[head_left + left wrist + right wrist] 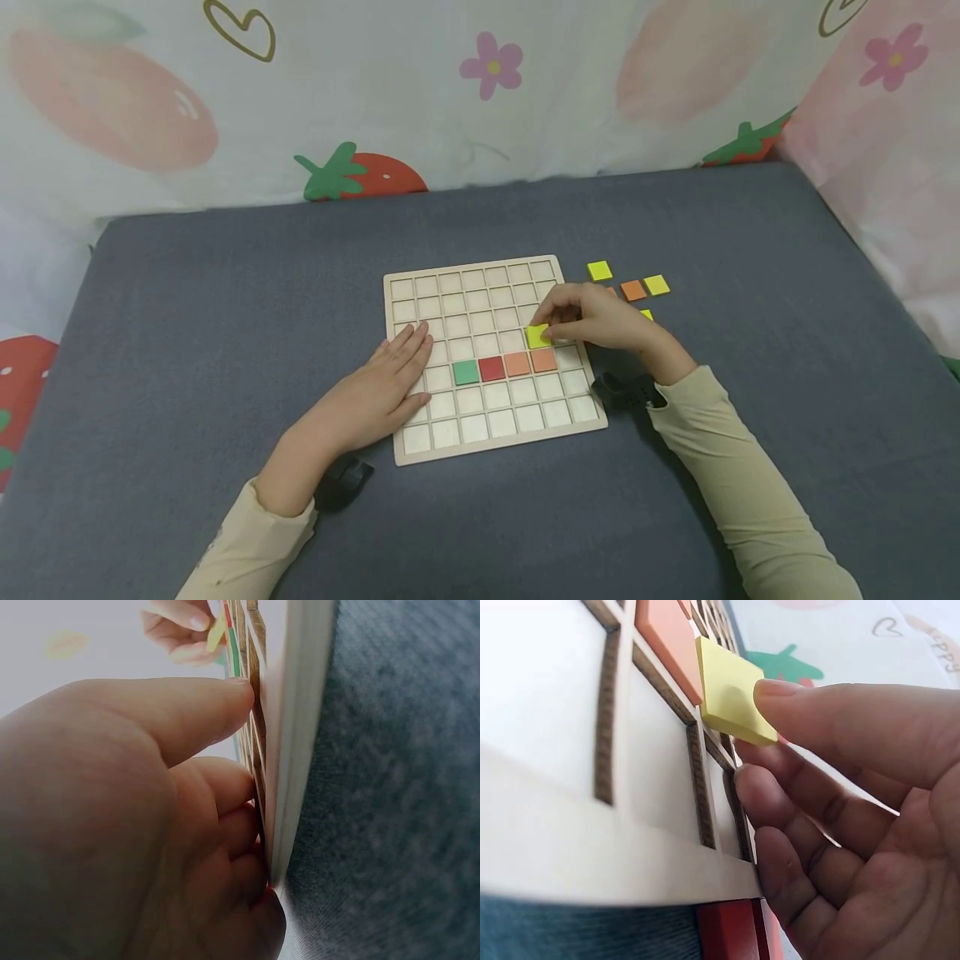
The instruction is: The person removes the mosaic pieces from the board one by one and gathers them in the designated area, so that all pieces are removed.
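A wooden grid board (498, 446) lies on the cloth-covered table. My right hand (603, 318) pinches a yellow square tile (537, 337) between thumb and fingers, over a cell just above the filled row. In the right wrist view that yellow tile (733, 694) is tilted, with one edge at the board beside an orange tile (671, 649). The filled row has a green tile (466, 372), a red tile (491, 368) and two orange tiles (517, 364). My left hand (378, 387) rests on the board's left side, fingers straight, covering some cells.
Right of the board lie loose tiles: a yellow one (599, 271), another yellow (657, 285), an orange one (633, 290), and others partly hidden by my right hand. A red piece (731, 930) shows beside the board's edge. A printed curtain (562, 125) hangs behind the table.
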Tool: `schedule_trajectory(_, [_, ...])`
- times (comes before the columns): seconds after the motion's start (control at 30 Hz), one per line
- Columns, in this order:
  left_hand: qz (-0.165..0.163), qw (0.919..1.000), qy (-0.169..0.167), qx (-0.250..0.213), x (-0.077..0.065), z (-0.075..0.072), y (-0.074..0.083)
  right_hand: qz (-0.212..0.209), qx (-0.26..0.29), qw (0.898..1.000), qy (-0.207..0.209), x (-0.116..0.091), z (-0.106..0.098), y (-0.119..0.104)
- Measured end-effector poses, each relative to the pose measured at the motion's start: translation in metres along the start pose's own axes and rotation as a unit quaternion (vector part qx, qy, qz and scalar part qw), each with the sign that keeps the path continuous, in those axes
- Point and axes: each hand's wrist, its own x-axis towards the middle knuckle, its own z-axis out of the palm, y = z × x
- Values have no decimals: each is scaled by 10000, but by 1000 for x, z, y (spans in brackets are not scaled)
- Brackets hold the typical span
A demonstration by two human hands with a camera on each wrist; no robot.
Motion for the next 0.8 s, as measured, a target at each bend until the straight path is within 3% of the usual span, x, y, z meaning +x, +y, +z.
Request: schedule_trajectory(0.8, [-64,9999,-96,3,1,-1,0,210,434,9987,135,-1,-2,-2])
